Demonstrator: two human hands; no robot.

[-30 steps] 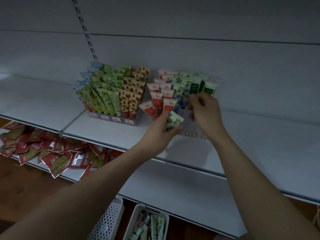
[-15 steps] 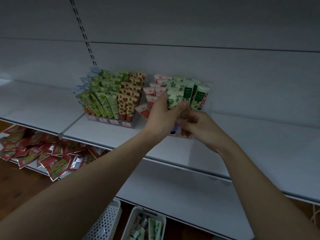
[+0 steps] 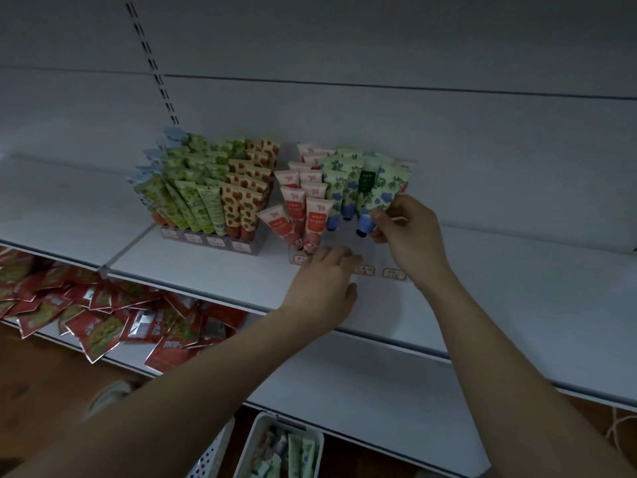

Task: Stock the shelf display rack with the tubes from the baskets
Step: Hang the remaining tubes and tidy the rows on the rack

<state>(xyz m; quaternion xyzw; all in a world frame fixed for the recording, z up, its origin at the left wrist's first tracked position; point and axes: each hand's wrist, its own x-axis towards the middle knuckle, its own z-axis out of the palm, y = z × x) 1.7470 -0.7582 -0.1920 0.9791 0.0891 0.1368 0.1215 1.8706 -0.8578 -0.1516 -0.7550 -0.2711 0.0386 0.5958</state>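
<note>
Two racks stand on our shelf (image 3: 517, 288): the left rack (image 3: 210, 241) packed with green and strawberry tubes, the clear rack (image 3: 365, 267) part filled. Our right hand (image 3: 410, 236) pinches a blue-flowered tube (image 3: 379, 198) over it; our left hand (image 3: 324, 288) rests open, fingers relaxed. Below, a basket (image 3: 256, 439) holds more tubes.
</note>
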